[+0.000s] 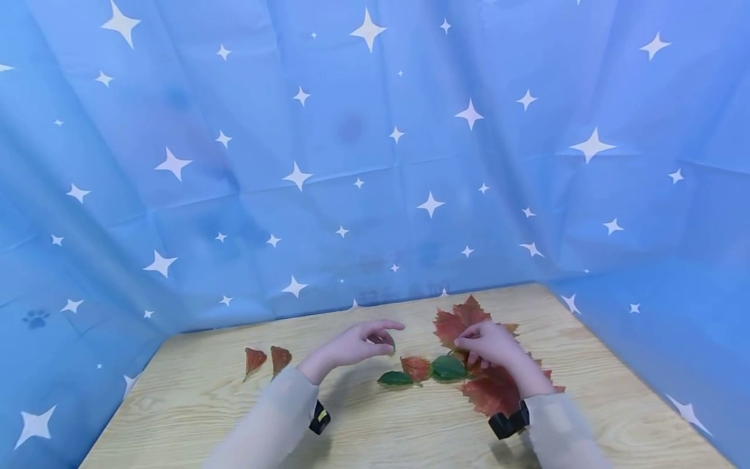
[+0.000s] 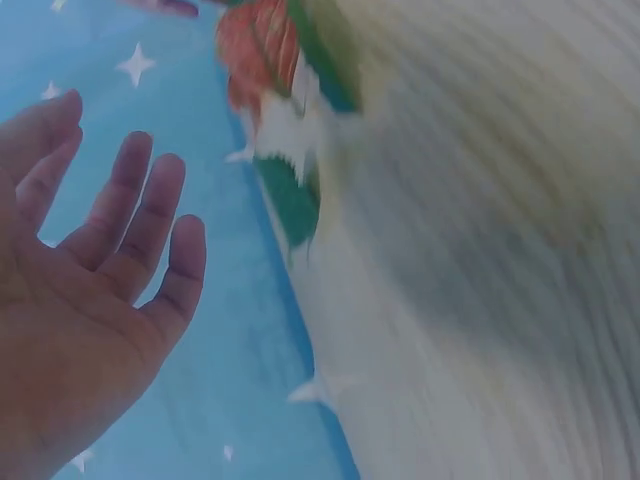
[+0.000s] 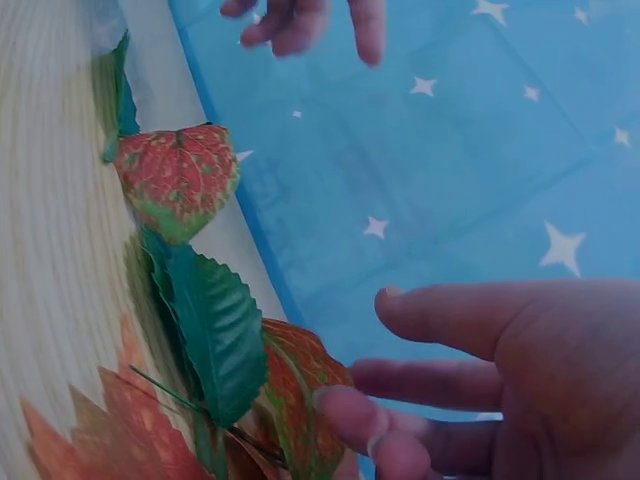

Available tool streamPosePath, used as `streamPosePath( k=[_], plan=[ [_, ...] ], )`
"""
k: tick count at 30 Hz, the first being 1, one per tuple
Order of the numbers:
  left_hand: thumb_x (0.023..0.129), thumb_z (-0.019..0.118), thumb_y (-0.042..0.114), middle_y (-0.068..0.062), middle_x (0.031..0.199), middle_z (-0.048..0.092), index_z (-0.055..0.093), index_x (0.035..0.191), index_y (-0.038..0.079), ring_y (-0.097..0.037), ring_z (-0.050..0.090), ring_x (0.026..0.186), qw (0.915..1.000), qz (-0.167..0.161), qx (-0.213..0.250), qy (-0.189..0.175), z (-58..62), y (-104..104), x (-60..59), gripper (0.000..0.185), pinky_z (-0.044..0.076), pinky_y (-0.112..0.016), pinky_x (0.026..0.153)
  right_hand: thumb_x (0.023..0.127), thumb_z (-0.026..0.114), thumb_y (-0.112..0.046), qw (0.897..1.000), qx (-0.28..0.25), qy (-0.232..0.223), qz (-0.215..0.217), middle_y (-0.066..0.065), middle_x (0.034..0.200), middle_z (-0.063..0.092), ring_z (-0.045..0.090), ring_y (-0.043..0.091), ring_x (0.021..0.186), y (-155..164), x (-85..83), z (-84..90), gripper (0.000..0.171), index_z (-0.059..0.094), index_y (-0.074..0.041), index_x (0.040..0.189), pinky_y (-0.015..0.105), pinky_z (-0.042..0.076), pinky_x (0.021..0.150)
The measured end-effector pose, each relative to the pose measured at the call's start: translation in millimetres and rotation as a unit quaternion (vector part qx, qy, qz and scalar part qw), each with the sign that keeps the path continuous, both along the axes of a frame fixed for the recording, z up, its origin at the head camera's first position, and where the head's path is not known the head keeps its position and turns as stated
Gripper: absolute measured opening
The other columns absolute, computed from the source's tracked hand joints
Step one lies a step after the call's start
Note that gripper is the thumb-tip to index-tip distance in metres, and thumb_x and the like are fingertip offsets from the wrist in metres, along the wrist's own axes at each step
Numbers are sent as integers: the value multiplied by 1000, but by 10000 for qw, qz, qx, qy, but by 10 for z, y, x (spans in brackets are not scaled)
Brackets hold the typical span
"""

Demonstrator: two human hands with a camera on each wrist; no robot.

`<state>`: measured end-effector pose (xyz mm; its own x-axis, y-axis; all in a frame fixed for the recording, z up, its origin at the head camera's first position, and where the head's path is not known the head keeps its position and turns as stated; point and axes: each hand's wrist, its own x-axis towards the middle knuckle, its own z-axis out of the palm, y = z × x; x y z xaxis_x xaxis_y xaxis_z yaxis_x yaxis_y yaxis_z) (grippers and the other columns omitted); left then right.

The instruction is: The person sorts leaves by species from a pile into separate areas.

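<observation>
My left hand (image 1: 381, 335) hovers just above the wooden table (image 1: 193, 404), fingers relaxed and holding nothing; the left wrist view shows its bare palm (image 2: 120, 190). A small dark leaf (image 1: 388, 339) lies under its fingertips. My right hand (image 1: 469, 340) rests on a pile of big red maple leaves (image 1: 459, 319), fingers loosely bent. In the right wrist view its thumb and fingers (image 3: 350, 412) are apart, one fingertip touching a red-green leaf (image 3: 295, 390). Between the hands lie a green leaf (image 1: 448, 368), a red-green leaf (image 1: 416, 367) and another green leaf (image 1: 395, 378).
Two small red leaves (image 1: 254, 359) (image 1: 280, 358) lie apart at the table's left. A blue cloth with white stars (image 1: 375, 163) hangs close behind and along both sides of the table. More maple leaves (image 1: 492, 391) lie under my right wrist.
</observation>
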<state>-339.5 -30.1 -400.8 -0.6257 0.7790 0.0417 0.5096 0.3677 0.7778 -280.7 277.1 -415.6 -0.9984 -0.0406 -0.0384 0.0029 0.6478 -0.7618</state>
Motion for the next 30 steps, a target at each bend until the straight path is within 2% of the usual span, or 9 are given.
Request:
streamPosePath(
  k=[5,9,13,18,21,24,30],
  plan=[
    [98,60,18,6,115,63,59,132,26,-7,57,102,9981,-178,-353,475,-61,278,33,35,48,-29,87,94,65,-22,9997,43,-120,-211,10,66,64,58,24,50,-50,4,-20,26,70,-2,108,33,48,49],
    [97,61,16,4,118,63,64,125,22,-5,57,103,9935,-232,-711,853,-109,463,57,29,48,-27,84,94,65,-25,9991,131,-170,-376,9,66,62,57,22,52,-75,0,-49,25,72,-2,99,34,48,52],
    [96,63,14,6,115,63,68,120,22,-5,58,97,9899,-192,-963,1026,-186,567,61,26,49,-25,78,94,65,-28,9988,309,-3,-387,8,67,62,57,23,54,-105,-8,-74,27,73,-4,88,34,46,54],
    [94,63,7,9,107,64,70,116,18,-1,58,84,9889,-278,-987,1080,-316,621,35,26,49,-21,73,92,66,-30,9975,438,253,-495,6,66,64,56,22,54,-135,-35,-116,28,73,-7,78,33,44,54],
    [94,63,4,9,102,65,70,115,17,0,58,83,9911,-202,-885,978,-359,627,27,26,49,-21,74,90,69,-27,9967,389,400,-588,5,68,65,57,20,56,-147,-65,-171,22,75,-7,82,33,46,54],
    [94,63,4,9,99,66,69,115,17,0,59,82,9934,-106,-768,850,-380,627,23,26,50,-22,73,88,73,-22,9958,141,491,-756,5,69,65,59,19,56,-159,-98,-231,17,75,-5,90,33,48,53],
    [94,63,7,10,94,64,69,116,17,-2,55,75,9956,-121,-601,714,-396,639,24,25,48,-21,69,86,74,-15,9907,-612,397,-1145,7,66,65,60,18,54,-136,-158,-347,20,71,0,99,33,49,49]
  ],
)
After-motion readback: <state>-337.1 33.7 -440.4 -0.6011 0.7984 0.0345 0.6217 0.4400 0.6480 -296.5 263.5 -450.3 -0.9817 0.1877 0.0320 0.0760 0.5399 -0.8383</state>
